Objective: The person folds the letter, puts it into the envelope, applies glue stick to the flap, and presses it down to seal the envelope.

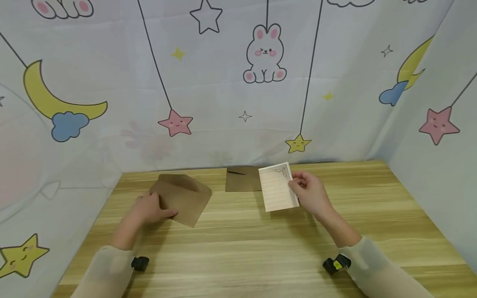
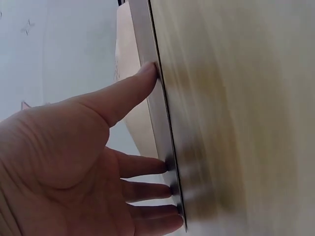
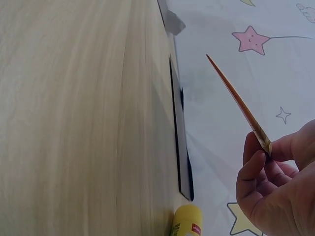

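Note:
A brown paper envelope (image 1: pixel 180 200) lies at the left of the table, its flap spread toward the back. My left hand (image 1: pixel 150 209) rests at its near left edge; in the left wrist view the thumb and the fairly straight fingertips (image 2: pixel 152 226) touch the envelope's edge. Above the table my right hand (image 1: pixel 312 193) pinches cream lined notepaper (image 1: pixel 277 188) by its right side. A scroll ornament decorates the paper's top right corner. The right wrist view shows the paper nearly edge-on, between thumb and curled fingers.
Another brown envelope (image 1: pixel 242 180) lies flat at the table's back edge, partly covered by the notepaper in the head view. A yellow glue stick (image 3: pixel 187 221) shows near it in the right wrist view. A printed cloth (image 1: pixel 220 91) hangs behind the wooden table (image 1: pixel 231 256).

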